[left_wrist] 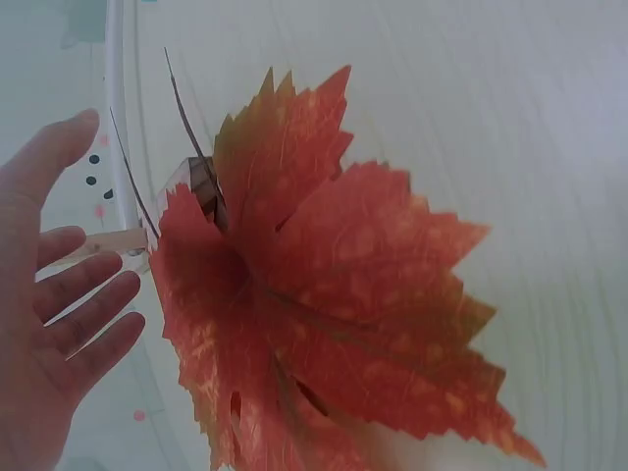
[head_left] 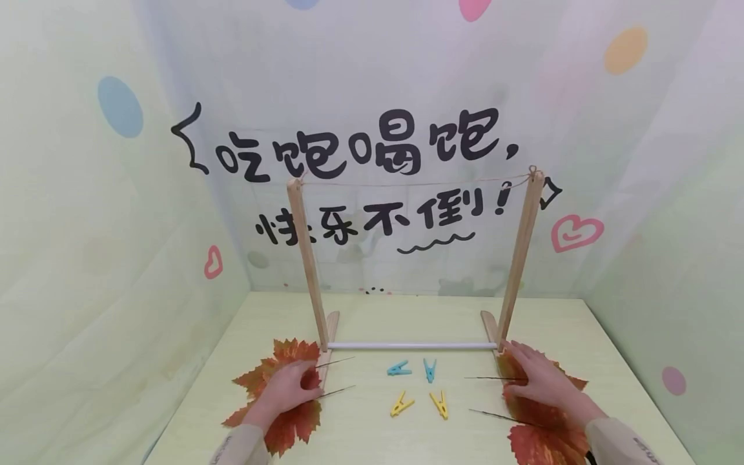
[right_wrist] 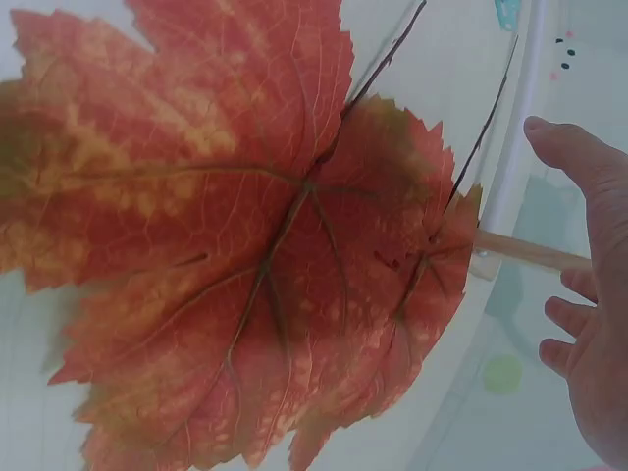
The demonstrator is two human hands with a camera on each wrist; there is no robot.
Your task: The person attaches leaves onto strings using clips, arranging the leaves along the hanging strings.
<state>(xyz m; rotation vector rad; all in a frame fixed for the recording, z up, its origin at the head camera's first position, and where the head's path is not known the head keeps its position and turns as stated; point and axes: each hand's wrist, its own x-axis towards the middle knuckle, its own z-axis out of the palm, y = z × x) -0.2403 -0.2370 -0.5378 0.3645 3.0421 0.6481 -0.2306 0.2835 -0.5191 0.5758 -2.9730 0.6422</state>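
Observation:
My left hand [head_left: 286, 389] hovers over two red-orange artificial maple leaves at the left, an upper leaf [head_left: 251, 380] and a lower leaf [head_left: 290, 431]. Its fingers [left_wrist: 90, 285] are spread and hold nothing in the left wrist view. On the right, my right hand [head_left: 542, 382] is over another pair, with the lower leaf [head_left: 546, 445] nearer me. Loosely extended fingers [right_wrist: 569, 319] and a thumb apart from them show in the right wrist view, with no leaf between. Thin dark stems [head_left: 488, 378] point inward from both pairs.
Between the hands lie two blue clothespins [head_left: 430, 371] and two yellow clothespins [head_left: 440, 405]. Behind them stands a wooden rack with a left post [head_left: 308, 271], a right post [head_left: 521, 265], a white crossbar [head_left: 413, 346] and a string [head_left: 407, 185] across its top. Printed cloth surrounds the table.

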